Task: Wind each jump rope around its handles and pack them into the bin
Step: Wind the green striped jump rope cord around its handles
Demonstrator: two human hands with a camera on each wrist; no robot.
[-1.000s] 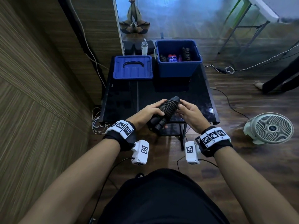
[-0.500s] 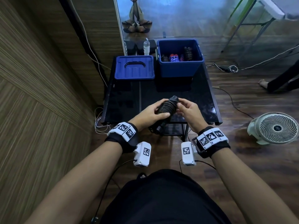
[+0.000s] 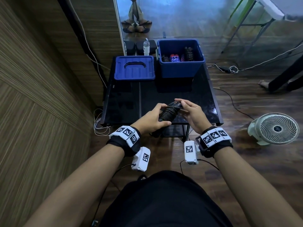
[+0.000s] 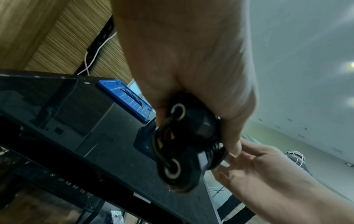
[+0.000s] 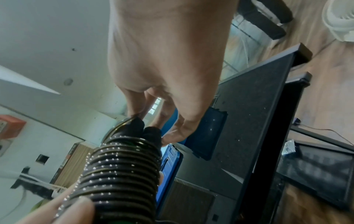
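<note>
A black jump rope is wound in tight coils round its two handles. I hold it over the near edge of the black table. My left hand grips the lower part of the bundle. My right hand pinches a loop of rope at the upper handle ends. The coils fill the right wrist view. At the table's far right stands the open blue bin, with several wound ropes inside.
The bin's blue lid lies at the table's far left. A white bottle stands behind it. A white floor fan sits to the right. Cables trail on the wooden floor. A wooden wall closes the left side.
The bundle has tilted flatter and moved a little further over the table. My right hand has shifted to the top end, where it now pinches a rope loop.
</note>
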